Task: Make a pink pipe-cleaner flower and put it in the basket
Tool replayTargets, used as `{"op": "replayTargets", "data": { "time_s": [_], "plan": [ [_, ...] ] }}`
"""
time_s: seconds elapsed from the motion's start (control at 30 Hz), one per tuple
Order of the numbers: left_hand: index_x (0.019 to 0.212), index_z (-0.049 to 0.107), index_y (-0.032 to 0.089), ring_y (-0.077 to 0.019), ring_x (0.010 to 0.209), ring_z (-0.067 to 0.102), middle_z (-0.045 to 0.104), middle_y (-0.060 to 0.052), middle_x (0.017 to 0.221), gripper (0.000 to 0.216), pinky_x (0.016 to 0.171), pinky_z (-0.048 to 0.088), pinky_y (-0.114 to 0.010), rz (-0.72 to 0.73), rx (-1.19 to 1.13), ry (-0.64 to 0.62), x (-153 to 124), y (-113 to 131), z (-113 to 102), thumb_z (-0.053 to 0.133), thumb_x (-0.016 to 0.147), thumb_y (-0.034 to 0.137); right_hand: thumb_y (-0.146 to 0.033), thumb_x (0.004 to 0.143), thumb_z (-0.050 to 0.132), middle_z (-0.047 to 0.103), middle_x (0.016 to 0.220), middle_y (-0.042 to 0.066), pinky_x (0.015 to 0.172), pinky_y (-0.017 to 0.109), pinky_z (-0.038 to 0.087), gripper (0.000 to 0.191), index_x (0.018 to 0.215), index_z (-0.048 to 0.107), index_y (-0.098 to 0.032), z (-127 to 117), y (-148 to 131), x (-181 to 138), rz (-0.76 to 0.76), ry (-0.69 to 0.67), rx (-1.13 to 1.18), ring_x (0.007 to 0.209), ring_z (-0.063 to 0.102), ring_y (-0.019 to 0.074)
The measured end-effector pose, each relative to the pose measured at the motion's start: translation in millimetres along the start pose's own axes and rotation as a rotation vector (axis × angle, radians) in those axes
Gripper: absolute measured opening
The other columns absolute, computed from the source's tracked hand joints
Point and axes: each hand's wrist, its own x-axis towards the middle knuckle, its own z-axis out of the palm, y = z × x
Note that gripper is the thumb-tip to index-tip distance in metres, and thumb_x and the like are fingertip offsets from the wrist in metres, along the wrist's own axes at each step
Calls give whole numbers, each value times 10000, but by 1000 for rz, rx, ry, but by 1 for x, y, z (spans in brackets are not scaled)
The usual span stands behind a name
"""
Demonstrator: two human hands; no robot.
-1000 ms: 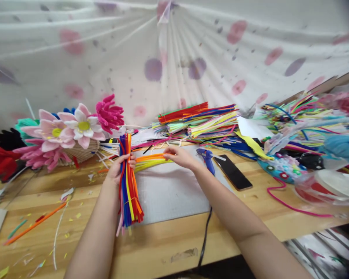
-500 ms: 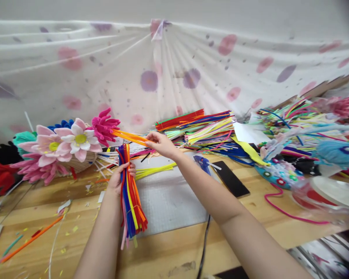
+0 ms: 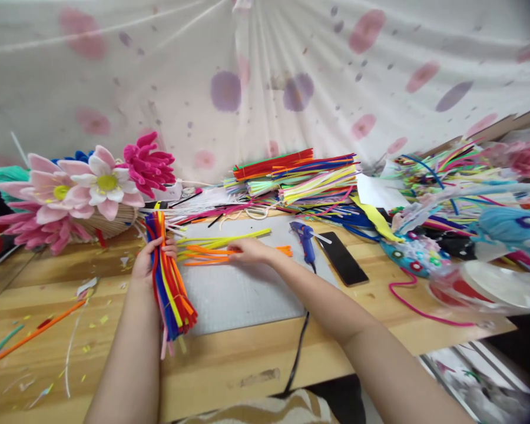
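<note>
My left hand (image 3: 155,259) grips a thick bundle of coloured pipe cleaners (image 3: 170,288), red, blue, yellow, orange and pink, held nearly upright over the left edge of a grey board (image 3: 247,300). Low down over that board, my right hand (image 3: 247,250) is closed around a few orange pipe cleaners (image 3: 208,252), whose ends stick out on both sides of it. Just behind them lie yellow pipe cleaners (image 3: 251,234) on the board. Whether the orange ones touch the board I cannot tell.
A blue glue gun (image 3: 307,242) and a black phone (image 3: 342,259) lie right of my right hand. Fuzzy flowers (image 3: 106,182) stand at the left. Piled pipe cleaners (image 3: 318,188) line the back. A clear plastic container (image 3: 481,288) sits right; a black cable (image 3: 298,353) crosses the front edge.
My right hand has come down from beside the pink flower to the board with the orange pipe cleaners. My left hand still holds its bundle. The view has tilted down.
</note>
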Motion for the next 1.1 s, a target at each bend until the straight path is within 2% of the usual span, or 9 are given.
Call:
{"op": "replayTargets", "data": {
  "time_s": [0.07,0.27,0.37,0.53,0.67,0.8,0.9,1.0,1.1],
  "plan": [
    [773,457,121,-20,449,490,480,6,635,131,432,436,-102,21,62,34,3,-3,4,353,853,111,-297,810,529,669,909,34,652,208,358,227,938,655,-159,3,3,3,-52,-8,13,768,563,120],
    [714,520,114,-51,438,496,511,-1,584,132,408,450,-135,165,308,109,10,-14,16,422,792,71,-195,786,543,617,1106,100,882,289,370,314,1091,591,-141,-14,11,18,-3,220,-208,1024,534,184],
    [684,544,111,-57,416,498,524,-2,545,142,398,453,-141,167,399,140,12,-20,19,446,781,79,-127,701,569,571,1169,139,902,329,378,491,1189,515,-132,-9,14,26,16,140,-390,1082,512,234],
    [748,599,82,-100,475,590,616,-41,586,98,457,518,-177,129,519,229,12,-39,26,508,773,105,-147,760,483,598,1059,144,771,313,430,314,1067,547,-142,2,4,37,92,48,-489,945,577,234],
    [785,609,75,-143,586,654,674,-80,695,97,519,556,-211,113,494,222,13,-49,30,517,756,81,-187,757,497,561,1117,158,716,277,425,274,1018,563,-135,-9,-1,38,99,76,-416,895,587,215],
    [788,615,74,-153,576,656,673,-84,666,110,504,556,-217,136,447,246,15,-47,28,521,732,63,-209,749,522,635,1000,94,685,251,408,276,1014,567,-149,-33,1,35,136,51,-223,831,587,186],
    [786,608,77,-168,596,666,668,-80,655,115,497,559,-227,145,419,257,16,-44,24,519,718,50,-226,759,538,642,1043,78,730,247,406,289,1039,567,-158,-46,1,33,169,112,-146,888,587,179],
    [785,595,69,-200,664,683,668,-100,688,105,499,563,-238,97,435,274,18,-44,20,502,737,62,-274,734,595,618,1127,97,784,262,410,393,1105,542,-155,-42,-3,33,160,98,-168,968,580,200],
    [821,593,52,-211,723,689,673,-129,754,123,518,565,-230,33,454,276,18,-48,19,488,764,80,-288,701,617,608,1145,115,761,278,431,472,1145,517,-163,-21,-8,35,147,-1,-236,969,591,227]
  ]
}}
